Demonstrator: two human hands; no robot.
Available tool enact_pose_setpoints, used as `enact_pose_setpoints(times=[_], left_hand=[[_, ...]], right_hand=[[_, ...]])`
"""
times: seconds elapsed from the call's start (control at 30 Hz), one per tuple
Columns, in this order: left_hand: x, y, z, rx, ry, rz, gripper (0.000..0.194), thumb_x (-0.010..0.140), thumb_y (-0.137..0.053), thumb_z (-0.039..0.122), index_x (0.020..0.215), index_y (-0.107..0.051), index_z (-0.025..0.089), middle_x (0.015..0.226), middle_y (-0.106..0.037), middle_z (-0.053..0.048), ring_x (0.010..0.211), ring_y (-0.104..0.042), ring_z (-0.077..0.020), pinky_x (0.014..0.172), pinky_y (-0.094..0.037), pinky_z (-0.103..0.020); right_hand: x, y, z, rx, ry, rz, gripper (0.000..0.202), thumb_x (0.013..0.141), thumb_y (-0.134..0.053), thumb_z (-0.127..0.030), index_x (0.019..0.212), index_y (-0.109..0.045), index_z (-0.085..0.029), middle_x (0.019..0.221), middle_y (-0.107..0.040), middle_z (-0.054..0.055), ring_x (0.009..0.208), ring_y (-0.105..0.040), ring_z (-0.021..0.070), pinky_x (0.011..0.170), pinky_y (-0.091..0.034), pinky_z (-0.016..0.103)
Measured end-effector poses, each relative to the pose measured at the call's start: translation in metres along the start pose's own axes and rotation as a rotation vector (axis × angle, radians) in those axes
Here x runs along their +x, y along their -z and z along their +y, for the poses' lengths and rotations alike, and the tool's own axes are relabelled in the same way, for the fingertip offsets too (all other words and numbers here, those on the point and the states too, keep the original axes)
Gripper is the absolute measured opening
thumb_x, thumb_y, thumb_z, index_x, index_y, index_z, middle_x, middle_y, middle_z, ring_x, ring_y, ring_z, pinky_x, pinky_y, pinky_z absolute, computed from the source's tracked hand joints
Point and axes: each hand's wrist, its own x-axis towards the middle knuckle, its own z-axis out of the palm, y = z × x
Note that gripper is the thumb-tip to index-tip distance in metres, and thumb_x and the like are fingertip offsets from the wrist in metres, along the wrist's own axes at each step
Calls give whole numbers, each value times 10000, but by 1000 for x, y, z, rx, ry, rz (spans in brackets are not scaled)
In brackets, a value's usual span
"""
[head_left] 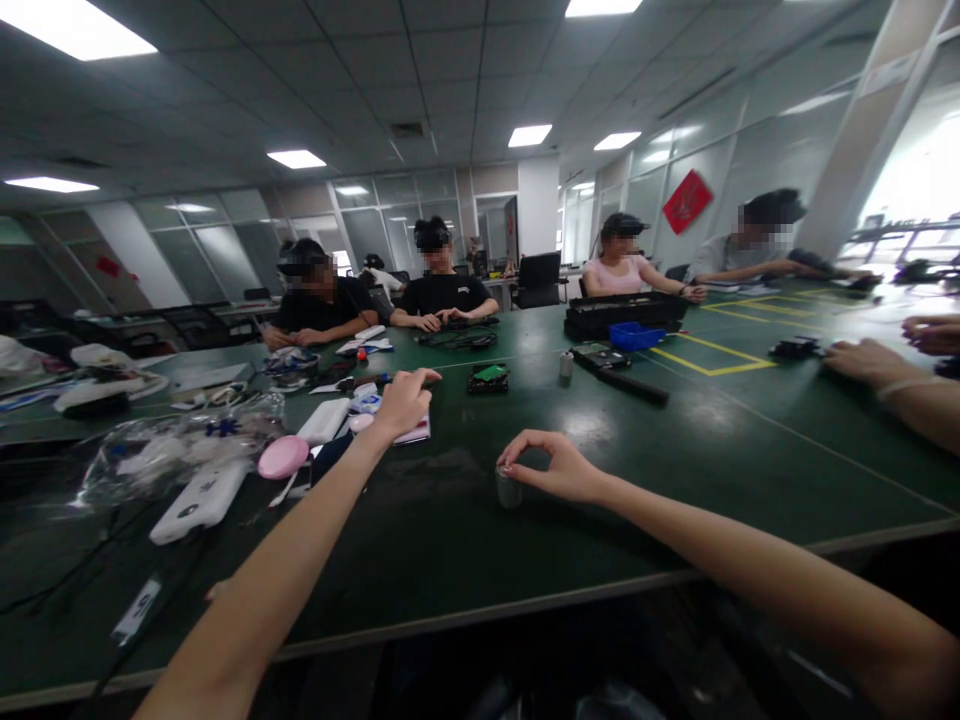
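Observation:
My right hand [551, 465] is at the middle of the green table [450, 540], its thumb and fingertips closed on the top of a small grey cylinder [508, 490] that stands upright. My left hand [406, 402] hovers farther left over the table, fingers apart, with nothing visible in it. Beyond my left hand lies a black part with a green piece [489, 376] on it. A second small cylinder [566, 364] stands upright farther back, beside a dark device [601, 355].
Left of my left arm lie a pink round object [283, 457], a white case [201, 500] and clear plastic bags [157, 450]. A blue tray [636, 336] and black box [626, 315] are at the back. Several people sit around; another person's hand [862, 362] rests at right.

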Motion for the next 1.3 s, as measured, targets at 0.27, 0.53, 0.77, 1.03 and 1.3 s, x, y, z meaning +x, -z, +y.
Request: enact_pose_setpoints(times=[0.27,0.53,0.77,1.03,1.3], left_hand=[[46,-32,-59,170,86,-151,552,694,-434,79,1215,-527,233,1203,-622,-44,1168,-468,-288,939,-380,-459],[42,-53,-79,297,120,-241,553,750,-428,129,1290,-471,239,1235,-567,-101,1197,-458,-299,938,-379,-431],[39,-65,-85,325,102,-239,535,797,-391,140,1321,-436,233,1222,-556,-110,1179,-462,-278,936,-381,-417],[36,-67,-85,312,59,-193,529,797,-379,122,1304,-467,244,1206,-560,-102,1178,-454,-279,946,-373,-421],[37,-60,-82,265,94,-120,551,782,-374,102,1303,-471,250,1230,-542,-90,1211,-431,-273,978,-350,-426]], right_hand=[[-1,2,4,-2,10,-12,153,821,-630,-297,879,-643,-156,899,-681,63,860,-645,173,822,-510,341],[-1,4,5,9,28,-29,162,832,-620,-298,894,-646,-150,900,-683,60,862,-643,166,827,-509,332],[0,4,5,28,20,-33,154,831,-619,-295,877,-638,-150,908,-682,66,867,-643,169,829,-515,342],[0,3,6,38,18,-30,136,829,-617,-278,862,-635,-147,893,-682,65,858,-646,167,822,-515,340],[0,3,6,41,17,-30,148,828,-619,-289,864,-637,-146,901,-684,67,858,-648,166,823,-516,335]])
